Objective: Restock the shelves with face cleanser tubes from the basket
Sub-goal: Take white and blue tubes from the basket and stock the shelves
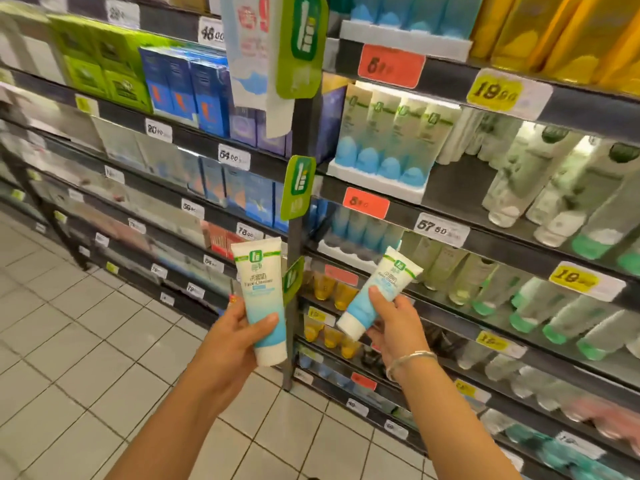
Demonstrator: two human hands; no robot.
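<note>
My left hand (239, 336) grips a white and light-blue face cleanser tube (261, 292), held upright with its cap down. My right hand (398, 327) holds a second, matching tube (379, 292), tilted with its cap toward the lower left. Both tubes are in front of the shelving, level with a shelf that carries a white tray (341, 252) of the same blue tubes. One shelf higher, another white tray (377, 180) holds a row of these tubes standing on their blue caps. The basket is out of sight.
A dark upright post (294, 306) with green brand tags divides two shelf bays. Blue and green boxes fill the left bay; white and green bottles (554, 188) fill the right. Yellow tubes (329, 289) stand behind my hands. Tiled floor (86, 341) lies to the lower left.
</note>
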